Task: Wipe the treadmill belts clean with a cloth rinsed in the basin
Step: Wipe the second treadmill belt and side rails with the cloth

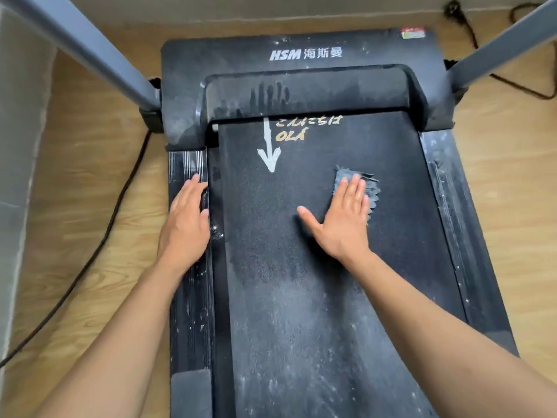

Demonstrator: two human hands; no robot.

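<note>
Pressing flat on the small, frayed blue-grey cloth [373, 192], the right hand [343, 220] keeps its fingers straight and together and grips nothing; the cloth lies on the far right part of the treadmill belt [301, 267], mostly covered by the fingers, with only its far and right edges showing. Because it is held by downward pressure alone, a hard stroke is judged likely to slide the hand off it or bunch it up. The belt looks darker around the cloth and near the white arrow [269, 153], while grey dust lies thick across the near half; a cloth this small would probably load up quickly and smear rather than lift the dust unless rinsed, and no basin is in view. The belt may also roll under a lengthwise push, costing the person balance. The left hand [187, 218] rests open and flat on the left side rail [190, 312], fingertips just beside the gap at the belt's edge, a likely pinch point should the belt shift. Further out, the dusty motor cover [301, 92] and the power cable [99, 245] on the floor at left make drips from a wet cloth a concern; whether the cable is plugged in cannot be told.
</note>
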